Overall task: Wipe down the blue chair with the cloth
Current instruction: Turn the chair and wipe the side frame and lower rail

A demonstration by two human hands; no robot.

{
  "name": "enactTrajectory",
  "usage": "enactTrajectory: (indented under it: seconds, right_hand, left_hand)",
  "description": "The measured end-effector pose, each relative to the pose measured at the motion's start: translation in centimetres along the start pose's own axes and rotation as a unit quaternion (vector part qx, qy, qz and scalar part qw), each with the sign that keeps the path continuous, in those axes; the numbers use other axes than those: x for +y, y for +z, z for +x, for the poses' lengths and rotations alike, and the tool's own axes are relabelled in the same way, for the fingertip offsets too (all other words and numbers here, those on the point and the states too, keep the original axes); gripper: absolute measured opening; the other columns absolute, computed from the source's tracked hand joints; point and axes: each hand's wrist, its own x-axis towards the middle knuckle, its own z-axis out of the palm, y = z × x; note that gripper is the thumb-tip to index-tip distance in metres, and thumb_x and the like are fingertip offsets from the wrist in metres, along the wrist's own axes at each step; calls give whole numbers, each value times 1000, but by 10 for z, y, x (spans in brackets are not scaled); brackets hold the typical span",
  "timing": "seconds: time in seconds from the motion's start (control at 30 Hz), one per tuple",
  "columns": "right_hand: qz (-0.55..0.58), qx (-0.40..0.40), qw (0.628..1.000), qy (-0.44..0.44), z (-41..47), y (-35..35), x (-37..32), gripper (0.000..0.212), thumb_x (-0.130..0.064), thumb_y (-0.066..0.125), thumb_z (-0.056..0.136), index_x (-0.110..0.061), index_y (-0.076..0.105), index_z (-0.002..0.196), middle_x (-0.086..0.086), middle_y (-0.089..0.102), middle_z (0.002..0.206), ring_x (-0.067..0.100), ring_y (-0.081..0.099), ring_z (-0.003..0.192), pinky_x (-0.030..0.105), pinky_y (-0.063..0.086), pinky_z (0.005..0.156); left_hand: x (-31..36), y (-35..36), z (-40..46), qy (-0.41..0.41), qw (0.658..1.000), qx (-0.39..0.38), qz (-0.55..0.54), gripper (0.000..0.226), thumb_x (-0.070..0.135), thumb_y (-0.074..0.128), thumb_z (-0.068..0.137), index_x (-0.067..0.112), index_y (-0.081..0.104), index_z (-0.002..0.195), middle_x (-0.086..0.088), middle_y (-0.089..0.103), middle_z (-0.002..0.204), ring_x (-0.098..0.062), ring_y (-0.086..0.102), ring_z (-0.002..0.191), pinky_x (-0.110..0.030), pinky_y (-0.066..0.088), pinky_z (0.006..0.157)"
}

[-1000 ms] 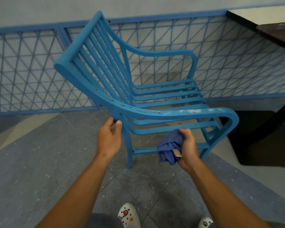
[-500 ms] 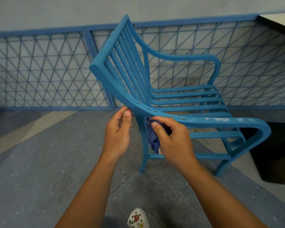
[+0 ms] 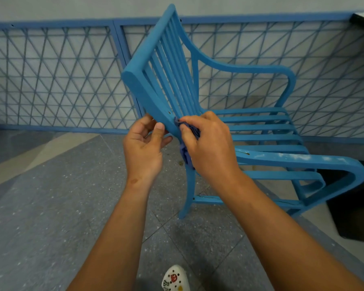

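Cloth held against the blue chair's back frame.
Right hand (image 3: 208, 143) grips the cloth (image 3: 187, 141) against the blue chair (image 3: 151, 89) frame edge; left hand (image 3: 142, 148), fingers loosely curled, touches the frame's outer side; open floor (image 3: 51, 196) lies left.

Right hand (image 3: 208, 143) hides most of the cloth (image 3: 185, 153)

speckled grey tiled floor (image 3: 51, 206) under blue chair (image 3: 166, 85) and white shoe (image 3: 176, 279)

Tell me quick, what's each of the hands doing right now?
Left hand: open, fingers loosely touching the blue chair.
Right hand: holding the cloth against the chair.
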Motion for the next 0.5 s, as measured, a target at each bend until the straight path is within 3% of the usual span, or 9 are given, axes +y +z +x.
enactTrajectory:
  seconds: [0.13, 0.27, 0.37, 0.5]
  right_hand:
    - [-28, 6, 1000, 6, -8, -1, 8, 22, -31, 62, 99, -31, 75, 117, -5, 55, 94, 14, 60, 86, 34, 50, 73]
    - [-11, 8, 1000, -9, 3, 3, -8, 22, -30, 60, 99, -30, 75, 116, -8, 59, 97, 11, 62, 90, 31, 51, 76]
    - [23, 17, 999, -26, 10, 8, -18, 22, -29, 60, 100, -28, 74, 117, -7, 62, 100, 9, 63, 91, 36, 54, 79]
    - [33, 15, 999, -23, -3, 5, -6, 22, -26, 63, 99, -27, 74, 119, -5, 62, 100, 9, 63, 90, 38, 55, 80]
  left_hand:
    - [0, -1, 0, -12, 1000, 8, -20, 19, 8, 61, 99, 2, 67, 116, -11, 73, 112, -25, 74, 100, -29, 61, 74]
    - [0, -1, 1, -19, 999, 11, -25, 18, 7, 62, 98, 1, 69, 114, -15, 73, 109, -25, 75, 96, -31, 61, 76]
    - [2, -2, 2, -16, 999, 3, -31, 17, 5, 63, 97, 6, 72, 112, -12, 75, 108, -27, 74, 99, -32, 61, 78]
    - [4, -4, 3, -11, 999, 10, -33, 17, 2, 66, 94, 8, 71, 109, -2, 76, 94, -20, 76, 89, -31, 62, 76]
